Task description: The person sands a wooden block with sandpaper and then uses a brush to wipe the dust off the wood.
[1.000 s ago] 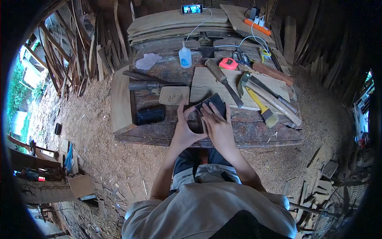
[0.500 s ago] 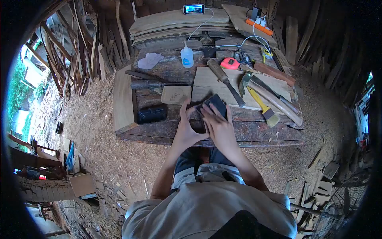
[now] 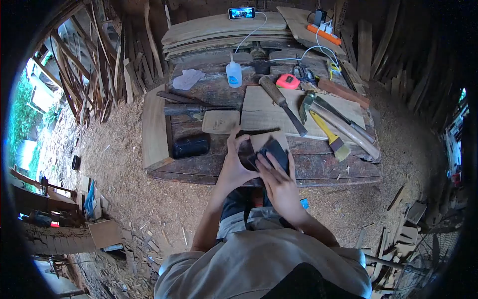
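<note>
A small flat wooden piece (image 3: 266, 141) lies at the centre of the frame on the near part of the workbench (image 3: 328, 169), and a dark sanding pad (image 3: 271, 151) rests on top of it. The right hand (image 3: 276, 172) presses on the pad, fingers together and laid flat over it. The left hand (image 3: 234, 162) steadies the piece from its left side, fingers curled and clamped against its edge, thumb raised toward the upper corner.

The work in hand looks like sanding. Doing it well would seem to call for even downward pressure, strokes along the grain, and a firm left-hand grip so the piece cannot skid on the rough bench.

Just above left lies a rounded wooden blank (image 3: 220, 121); left of the hands sits a black block (image 3: 190, 145). A pale board (image 3: 279, 112) in the upper centre carries a chisel (image 3: 281, 98), a hammer (image 3: 338, 127) and a yellow brush (image 3: 328, 134). A glue bottle (image 3: 233, 72) stands further up, and a phone (image 3: 241, 12) sits at the top edge.
</note>
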